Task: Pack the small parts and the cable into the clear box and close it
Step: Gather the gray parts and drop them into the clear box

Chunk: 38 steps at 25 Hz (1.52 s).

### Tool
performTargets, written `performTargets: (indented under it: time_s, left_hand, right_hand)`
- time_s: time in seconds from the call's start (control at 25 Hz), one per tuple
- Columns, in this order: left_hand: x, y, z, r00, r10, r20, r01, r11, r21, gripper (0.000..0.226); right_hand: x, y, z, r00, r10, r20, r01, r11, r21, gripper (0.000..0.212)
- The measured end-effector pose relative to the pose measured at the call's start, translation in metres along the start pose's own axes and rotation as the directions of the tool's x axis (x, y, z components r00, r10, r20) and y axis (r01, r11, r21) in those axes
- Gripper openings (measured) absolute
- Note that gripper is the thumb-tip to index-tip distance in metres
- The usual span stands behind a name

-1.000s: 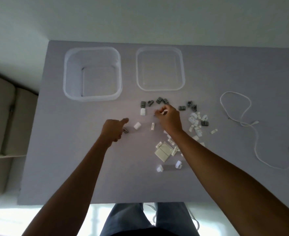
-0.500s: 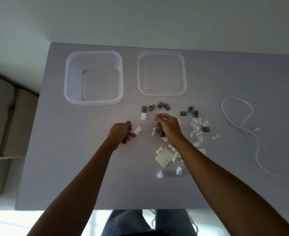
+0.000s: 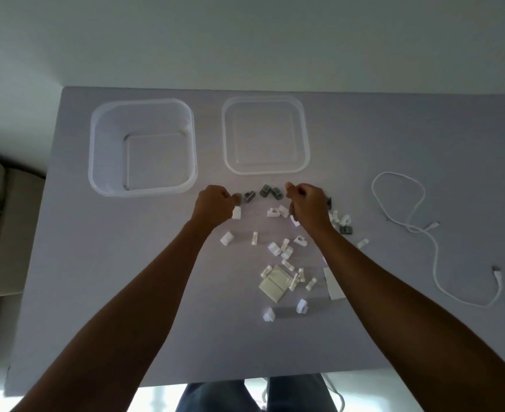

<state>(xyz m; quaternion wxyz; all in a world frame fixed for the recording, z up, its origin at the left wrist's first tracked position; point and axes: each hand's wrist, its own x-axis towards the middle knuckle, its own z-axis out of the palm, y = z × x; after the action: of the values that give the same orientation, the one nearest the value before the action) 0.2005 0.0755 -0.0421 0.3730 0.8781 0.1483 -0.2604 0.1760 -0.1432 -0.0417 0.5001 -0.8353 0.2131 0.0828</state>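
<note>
Both hands sit curled over the row of grey clips (image 3: 265,191) at the far end of the pile. The left hand (image 3: 214,205) pinches at a grey clip by its fingertips; the right hand (image 3: 307,205) is fisted, holding something pale and something dark underneath (can't tell what). White clips (image 3: 284,248) are scattered on the table (image 3: 96,278). The clear box (image 3: 143,147) is open, the lid (image 3: 265,135) is beside it, and the cable (image 3: 429,233) is well off right.

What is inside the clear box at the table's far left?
Nothing shows inside the clear box: only its bare floor. The small parts and cable lie outside on the table.
</note>
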Motion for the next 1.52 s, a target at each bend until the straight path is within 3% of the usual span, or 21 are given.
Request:
performTargets:
  time_s: [0.08,0.2,0.36,0.52,0.6,0.68,0.72,0.76,0.8,0.88,0.96,1.0,1.08,1.16,1.28,1.4,1.52]
  left_hand:
    - [0.009,0.007,0.006,0.997,0.070,-0.029,-0.061,0.966,0.250,0.043]
    - [0.016,0.018,0.012,0.996,0.084,0.009,-0.082,0.927,0.365,0.044]
    - [0.024,0.023,0.016,0.993,0.087,0.081,-0.115,0.886,0.448,0.055]
    - [0.028,0.014,0.018,0.987,0.081,0.141,-0.137,0.877,0.460,0.049]
    - [0.027,0.011,0.020,0.983,0.104,0.151,-0.165,0.863,0.477,0.044]
    - [0.023,0.009,0.020,0.979,0.139,0.148,-0.196,0.843,0.501,0.032]
    - [0.025,0.008,0.022,0.976,0.163,0.146,-0.216,0.837,0.504,0.026]
    - [0.025,0.007,0.022,0.973,0.181,0.145,-0.230,0.841,0.490,0.023]
    - [0.026,0.005,0.021,0.971,0.190,0.148,-0.237,0.862,0.448,0.022]
    - [0.025,0.005,0.020,0.975,0.166,0.148,-0.199,0.948,0.250,0.025]
    - [0.017,0.009,0.012,0.971,0.078,0.224,-0.046,0.989,-0.143,0.024]
    - [0.011,0.011,0.008,0.947,0.054,0.317,0.068,0.931,-0.360,0.024]
    - [-0.002,0.013,-0.001,0.855,0.131,0.502,0.275,0.707,-0.652,0.019]
    - [-0.012,0.015,-0.009,0.778,0.274,0.565,0.359,0.544,-0.759,0.013]
    - [-0.024,0.019,-0.013,0.742,0.368,0.560,0.390,0.442,-0.807,0.009]
    - [-0.033,0.018,-0.023,0.794,0.355,0.494,0.334,0.426,-0.841,0.010]
    - [-0.035,0.005,-0.051,0.902,0.289,0.320,0.157,0.472,-0.867,0.016]
  right_hand:
    - [0.011,-0.002,0.002,0.991,-0.132,0.020,0.132,0.947,-0.294,0.031]
    - [0.019,-0.005,0.009,0.975,-0.129,0.183,0.208,0.825,-0.526,0.033]
    - [0.024,-0.006,0.019,0.967,-0.104,0.231,0.229,0.747,-0.624,0.034]
    - [0.027,0.000,0.022,0.977,-0.080,0.199,0.196,0.710,-0.676,0.028]
    - [0.026,0.001,0.019,0.982,-0.072,0.175,0.161,0.806,-0.570,0.024]
    - [0.024,0.000,0.016,0.993,0.030,0.117,-0.013,0.989,-0.145,0.018]
    - [0.021,-0.002,0.012,0.984,0.132,0.121,-0.150,0.977,0.150,0.015]
    - [0.016,-0.003,0.008,0.961,0.222,0.167,-0.272,0.878,0.394,0.016]
    - [0.011,-0.003,0.004,0.930,0.274,0.244,-0.365,0.750,0.551,0.021]
    - [0.002,0.002,-0.002,0.890,0.259,0.375,-0.454,0.575,0.681,0.026]
    - [-0.003,0.006,-0.008,0.880,0.174,0.443,-0.468,0.485,0.739,0.028]
    - [-0.005,0.008,-0.011,0.877,0.139,0.461,-0.469,0.458,0.755,0.030]
    - [-0.007,0.006,-0.015,0.870,0.091,0.484,-0.475,0.421,0.773,0.032]
    - [-0.008,0.000,-0.015,0.863,0.075,0.500,-0.484,0.407,0.775,0.036]
    - [-0.009,-0.011,-0.012,0.859,0.085,0.505,-0.487,0.439,0.755,0.038]
    - [-0.011,-0.026,-0.005,0.863,0.066,0.501,-0.467,0.484,0.740,0.034]
    - [-0.011,-0.049,0.014,0.850,0.051,0.524,-0.465,0.540,0.701,0.031]
